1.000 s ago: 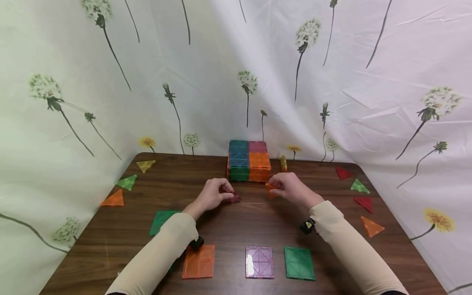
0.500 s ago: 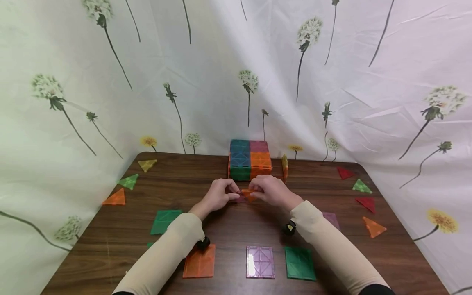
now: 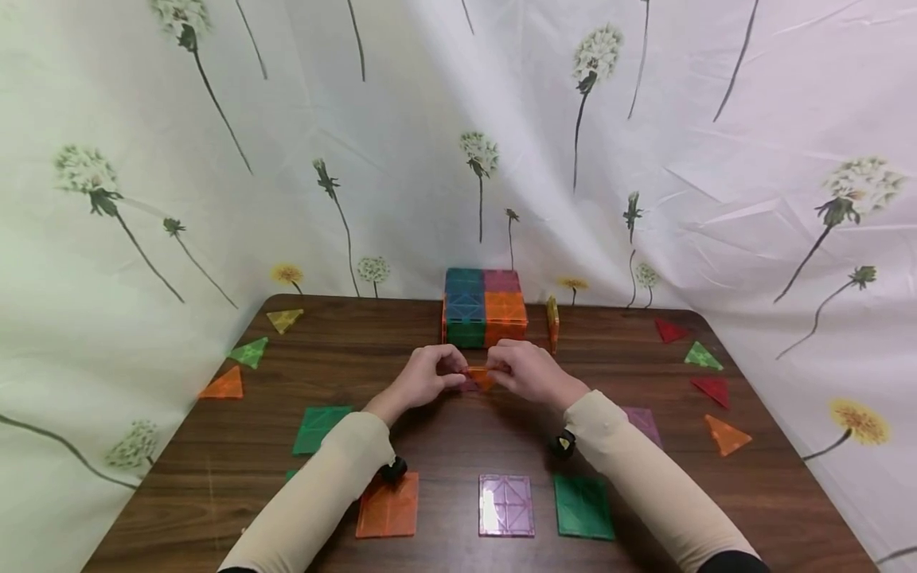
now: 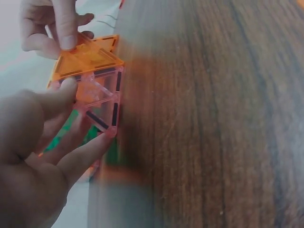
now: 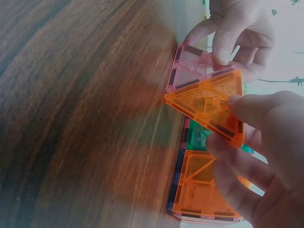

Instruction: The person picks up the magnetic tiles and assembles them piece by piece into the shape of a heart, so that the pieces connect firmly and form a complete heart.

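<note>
My left hand pinches a translucent pink triangular magnetic tile between thumb and fingers, just above the table. Across from it, my right hand grips an orange triangular magnetic tile by one side. The two triangles meet along an edge, the orange one tilted against the pink one; in the head view fingers partly cover both. Close behind the hands stands a box built of square tiles, with blue, pink and orange on top and green and orange in front.
Yellow tiles stand on edge right of the box. Loose triangles line both sides, including an orange one and a green one. Square tiles lie nearer: orange, purple, green. A patterned cloth hangs behind.
My right hand has moved left, bringing the orange triangle against the pink one. My left hand has shifted slightly right. A purple square now shows beside the right forearm.
</note>
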The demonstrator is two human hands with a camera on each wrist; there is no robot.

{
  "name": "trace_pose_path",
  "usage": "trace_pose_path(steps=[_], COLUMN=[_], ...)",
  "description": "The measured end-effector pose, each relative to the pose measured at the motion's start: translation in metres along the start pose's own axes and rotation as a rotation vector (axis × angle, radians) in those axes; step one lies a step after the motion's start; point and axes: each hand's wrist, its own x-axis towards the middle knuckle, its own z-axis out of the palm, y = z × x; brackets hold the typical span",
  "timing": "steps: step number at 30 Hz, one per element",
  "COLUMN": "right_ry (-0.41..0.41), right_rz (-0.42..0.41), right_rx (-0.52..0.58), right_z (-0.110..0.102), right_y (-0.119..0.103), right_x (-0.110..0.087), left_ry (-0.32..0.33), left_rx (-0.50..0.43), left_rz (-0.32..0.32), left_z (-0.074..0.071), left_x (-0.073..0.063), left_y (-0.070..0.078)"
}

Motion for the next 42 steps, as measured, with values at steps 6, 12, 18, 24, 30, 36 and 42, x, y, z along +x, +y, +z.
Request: trace_pose_path(steps=[6,12,18,24,30,36,42], right_ry=[-0.003,-0.020,0.030,0.122,0.162,0.036,-0.086], right_rz=[0.004,0.021,0.078,0.164,0.269,0.435,0.624], right_rx=[0.008,0.028,0.050,0.036,-0.068,-0.184,-0.292], right_z=[0.000,-0.004,-0.020,-0.045,-0.067,-0.091,-0.114], right_y=[0.001,0.005,0.022,0.054,0.081,0.094,0.097], right_x=[-0.001,-0.009,-0.035,-0.080,-0.138,-0.203,-0.252], left_ry=[-0.022,-0.015,-0.009,-0.007,-0.016,-0.031,-0.026], left_rx=[-0.039,-0.053,-0.048,-0.054,-0.055,-0.071,-0.077], left_rz=[0.027,0.030,0.055,0.072,0.076,0.087,0.084], left_z=[-0.001,0.000,0.002,0.002,0.002,0.003,0.001], left_x=[0.001,0.001,0.001,0.001,0.000,-0.001,0.001], left_y=[-0.002,-0.002,-0.003,-0.003,-0.007,-0.008,-0.008])
